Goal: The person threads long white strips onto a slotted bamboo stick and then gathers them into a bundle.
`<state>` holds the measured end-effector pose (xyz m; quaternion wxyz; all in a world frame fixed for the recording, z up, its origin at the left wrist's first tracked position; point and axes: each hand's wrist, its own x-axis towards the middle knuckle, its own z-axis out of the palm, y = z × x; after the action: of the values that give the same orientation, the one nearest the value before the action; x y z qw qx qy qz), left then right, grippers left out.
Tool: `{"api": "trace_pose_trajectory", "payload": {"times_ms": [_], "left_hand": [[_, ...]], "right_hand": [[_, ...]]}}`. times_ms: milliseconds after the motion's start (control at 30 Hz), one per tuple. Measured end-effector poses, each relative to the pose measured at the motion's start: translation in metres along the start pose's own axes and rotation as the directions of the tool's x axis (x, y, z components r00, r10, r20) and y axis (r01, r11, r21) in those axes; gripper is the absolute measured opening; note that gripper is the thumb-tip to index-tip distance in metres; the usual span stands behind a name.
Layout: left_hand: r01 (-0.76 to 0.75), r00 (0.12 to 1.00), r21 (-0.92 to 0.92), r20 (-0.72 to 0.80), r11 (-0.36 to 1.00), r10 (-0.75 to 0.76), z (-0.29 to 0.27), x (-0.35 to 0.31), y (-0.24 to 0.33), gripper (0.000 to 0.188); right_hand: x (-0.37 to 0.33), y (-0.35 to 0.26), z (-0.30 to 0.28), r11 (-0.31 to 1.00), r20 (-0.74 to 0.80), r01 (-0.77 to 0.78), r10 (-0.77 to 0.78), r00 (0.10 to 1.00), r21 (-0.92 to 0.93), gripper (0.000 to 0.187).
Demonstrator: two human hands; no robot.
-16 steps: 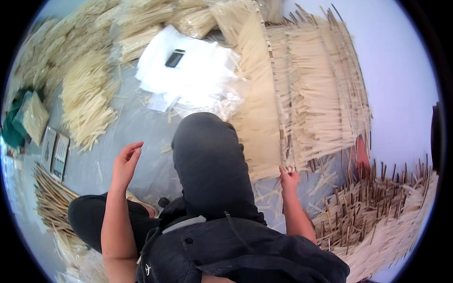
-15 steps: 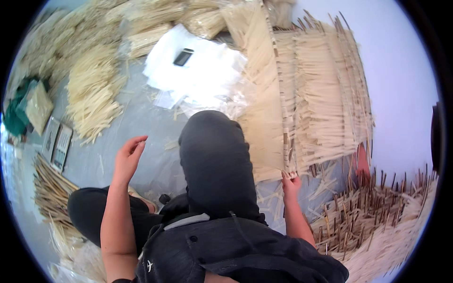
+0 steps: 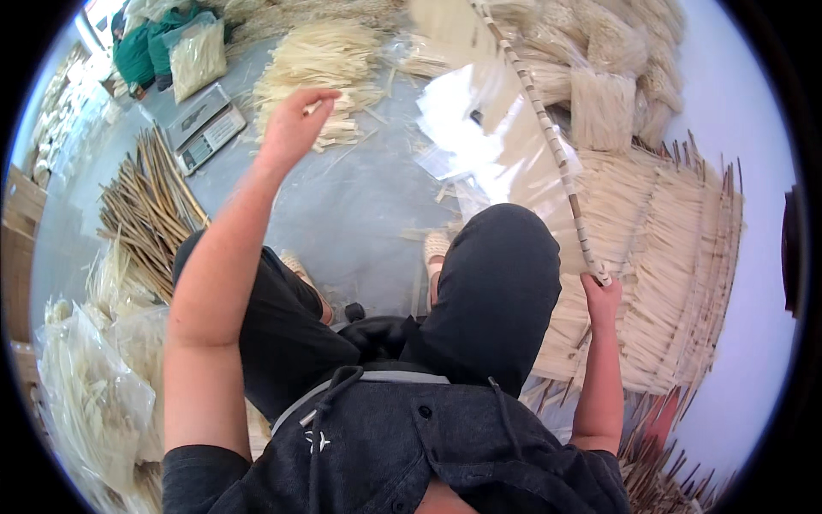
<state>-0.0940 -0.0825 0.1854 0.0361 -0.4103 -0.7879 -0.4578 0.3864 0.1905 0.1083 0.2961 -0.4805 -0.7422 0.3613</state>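
My right hand [image 3: 602, 295] is closed round the near end of a long stick [image 3: 555, 146]. Flat pale strips, like dried noodles, loop over that stick and hang from it in a translucent curtain [image 3: 514, 111] on its left side. The stick's far end runs up out of the picture at the top. My left hand [image 3: 295, 128] is raised above the floor, empty, its fingers partly bent and apart from the thumb. Past its fingertips lies a loose heap of pale strips [image 3: 321, 60]. White plastic sheets [image 3: 449, 107] lie partly behind the hanging strips.
More strip-laden sticks lie stacked [image 3: 664, 257] at right by the wall. Bare sticks [image 3: 141, 206] are bundled at left near a scale [image 3: 205, 128]. Bagged strips [image 3: 94, 385] stand at lower left, bundled strips [image 3: 591, 43] at the back right.
My right hand has lifted the stick with its strips off the stack. The view has shifted, and I am now more upright. My left hand stays empty.
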Motion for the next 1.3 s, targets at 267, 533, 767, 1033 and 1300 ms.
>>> {"api": "trace_pose_trajectory", "payload": {"times_ms": [267, 533, 767, 1033, 1300], "left_hand": [[-0.141, 0.983, 0.242, -0.084, 0.960, 0.166, -0.005, 0.064, 0.009, 0.054], [-0.057, 0.961, 0.284, 0.275, 0.957, -0.024, 0.007, 0.048, -0.101, 0.027], [0.158, 0.960, 0.121, 0.215, 0.980, -0.181, 0.056, -0.039, -0.196, 0.026], [0.304, 0.942, 0.092, 0.122, 0.948, -0.314, 0.046, -0.028, -0.215, 0.029], [0.246, 0.955, 0.093, 0.145, 0.965, -0.258, 0.077, -0.020, -0.137, 0.022]], "right_hand": [[0.072, 0.005, 0.052, 0.970, 0.250, 0.244, -0.232, 0.940, -0.018, 0.014], [0.143, 0.010, 0.141, 0.851, 0.604, 0.502, -0.322, 0.729, -0.153, 0.019], [0.165, 0.039, 0.226, 0.847, 0.491, 0.434, -0.249, 0.835, -0.308, 0.020], [0.129, 0.060, 0.201, 0.918, 0.233, -0.275, 0.212, 0.949, 0.285, 0.035], [0.156, -0.025, 0.294, 0.293, 0.533, -0.512, 0.012, 0.846, 0.807, 0.058]]}}
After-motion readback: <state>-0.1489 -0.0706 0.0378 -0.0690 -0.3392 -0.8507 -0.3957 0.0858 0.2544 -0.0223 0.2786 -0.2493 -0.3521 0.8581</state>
